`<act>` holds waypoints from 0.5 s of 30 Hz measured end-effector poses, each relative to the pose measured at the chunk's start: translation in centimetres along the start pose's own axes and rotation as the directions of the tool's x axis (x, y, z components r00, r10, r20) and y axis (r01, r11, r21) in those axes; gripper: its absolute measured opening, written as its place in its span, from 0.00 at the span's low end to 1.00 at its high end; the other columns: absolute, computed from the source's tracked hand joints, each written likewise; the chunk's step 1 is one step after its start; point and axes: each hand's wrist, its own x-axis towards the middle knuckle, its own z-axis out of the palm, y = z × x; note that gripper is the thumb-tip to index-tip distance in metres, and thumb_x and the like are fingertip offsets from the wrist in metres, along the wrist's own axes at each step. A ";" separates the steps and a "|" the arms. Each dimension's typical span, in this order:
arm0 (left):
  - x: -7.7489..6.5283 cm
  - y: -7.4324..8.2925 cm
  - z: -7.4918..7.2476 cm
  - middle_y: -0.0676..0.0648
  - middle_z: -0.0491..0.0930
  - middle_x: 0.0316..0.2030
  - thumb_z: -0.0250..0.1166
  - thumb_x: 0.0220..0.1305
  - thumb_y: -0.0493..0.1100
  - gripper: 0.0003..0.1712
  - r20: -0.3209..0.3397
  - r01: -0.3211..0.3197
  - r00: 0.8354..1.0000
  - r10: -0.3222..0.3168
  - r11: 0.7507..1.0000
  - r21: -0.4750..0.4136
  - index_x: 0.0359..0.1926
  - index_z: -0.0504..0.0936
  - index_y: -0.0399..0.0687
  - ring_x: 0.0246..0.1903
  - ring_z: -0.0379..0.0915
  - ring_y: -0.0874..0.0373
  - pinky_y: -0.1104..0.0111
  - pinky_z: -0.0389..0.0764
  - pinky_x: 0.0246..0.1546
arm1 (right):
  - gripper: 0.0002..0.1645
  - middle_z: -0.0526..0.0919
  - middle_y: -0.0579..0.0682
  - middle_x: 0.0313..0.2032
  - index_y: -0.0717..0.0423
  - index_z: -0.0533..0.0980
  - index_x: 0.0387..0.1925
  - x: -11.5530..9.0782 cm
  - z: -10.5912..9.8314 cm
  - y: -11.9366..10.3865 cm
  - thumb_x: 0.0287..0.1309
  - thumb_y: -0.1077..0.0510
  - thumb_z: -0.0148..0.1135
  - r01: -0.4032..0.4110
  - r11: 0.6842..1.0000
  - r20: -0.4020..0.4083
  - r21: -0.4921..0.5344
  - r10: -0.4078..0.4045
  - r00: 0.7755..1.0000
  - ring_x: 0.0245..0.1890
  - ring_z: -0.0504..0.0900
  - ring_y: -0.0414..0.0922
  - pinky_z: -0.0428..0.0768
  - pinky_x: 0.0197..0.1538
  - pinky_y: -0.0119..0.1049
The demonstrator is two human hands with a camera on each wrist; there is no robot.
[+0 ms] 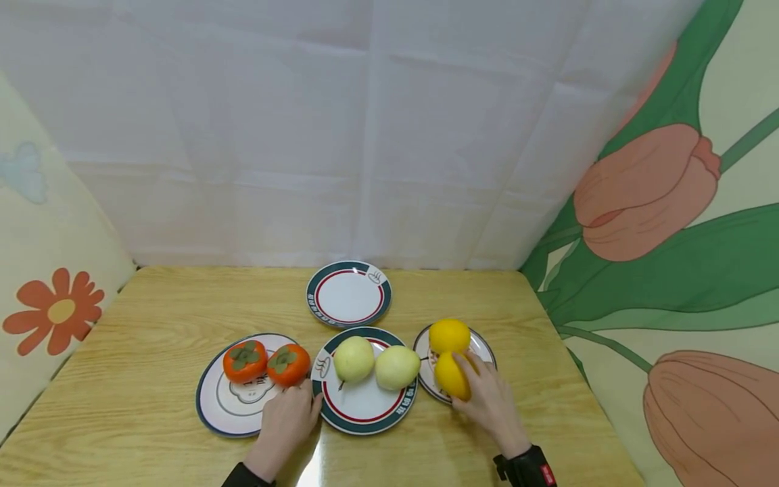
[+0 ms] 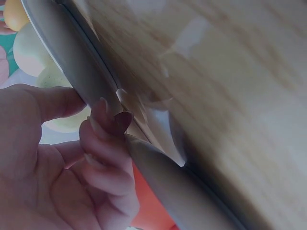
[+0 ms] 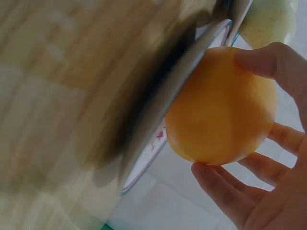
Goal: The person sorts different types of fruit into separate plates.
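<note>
In the head view, my left hand (image 1: 289,414) is between the persimmon plate (image 1: 213,399) and the green-rimmed middle plate (image 1: 365,423). Its thumb and curled fingers pinch the middle plate's rim (image 2: 72,52), as the left wrist view shows. Two pale green pears (image 1: 354,359) lie on that plate. On the right, my right hand (image 1: 489,399) holds a round yellow-orange fruit (image 3: 220,105), thumb on one side and fingers on the other. This fruit is at the small plate (image 1: 489,352), beside a second yellow-orange fruit (image 1: 449,335). Two orange persimmons (image 1: 245,361) sit on the left plate.
Behind the pears, a green-rimmed plate (image 1: 347,297) with a red ring bears nothing. The wooden table (image 1: 152,338) meets a white cloth (image 1: 304,169) at the back. Panels with painted flowers (image 1: 651,193) stand at both sides.
</note>
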 end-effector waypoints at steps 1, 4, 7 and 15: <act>0.0 0.0 0.0 0.47 0.67 0.17 0.63 0.60 0.48 0.16 0.000 0.000 1.000 0.000 1.000 -0.001 0.30 0.74 0.38 0.16 0.68 0.54 0.63 0.67 0.16 | 0.46 0.72 0.57 0.60 0.49 0.71 0.59 -0.1 0.1 0.1 0.32 0.50 0.79 0.002 1.000 0.000 0.000 -0.002 1.000 0.49 0.78 0.55 0.79 0.40 0.52; 0.0 0.0 0.1 0.47 0.67 0.17 0.63 0.60 0.48 0.16 0.002 0.000 1.000 0.000 1.000 -0.005 0.30 0.74 0.38 0.16 0.67 0.54 0.63 0.67 0.16 | 0.47 0.71 0.56 0.60 0.48 0.71 0.60 -0.2 0.4 0.2 0.32 0.51 0.79 0.001 1.000 0.004 0.012 -0.001 1.000 0.51 0.76 0.55 0.79 0.40 0.52; 0.0 0.0 0.1 0.48 0.67 0.17 0.63 0.60 0.48 0.16 0.008 0.000 1.000 0.000 1.000 -0.008 0.31 0.75 0.38 0.16 0.67 0.55 0.64 0.67 0.16 | 0.47 0.70 0.55 0.61 0.47 0.70 0.61 -0.3 0.7 0.2 0.33 0.52 0.78 -0.005 0.999 0.009 0.032 0.005 1.000 0.53 0.74 0.55 0.79 0.42 0.53; 0.0 0.0 0.2 0.48 0.67 0.17 0.63 0.61 0.48 0.16 0.002 -0.002 1.000 0.002 1.000 -0.006 0.30 0.75 0.38 0.16 0.67 0.55 0.64 0.66 0.16 | 0.46 0.68 0.57 0.62 0.47 0.68 0.62 -0.3 0.9 0.2 0.38 0.48 0.77 -0.015 0.998 0.017 0.067 0.014 1.000 0.56 0.73 0.55 0.77 0.50 0.54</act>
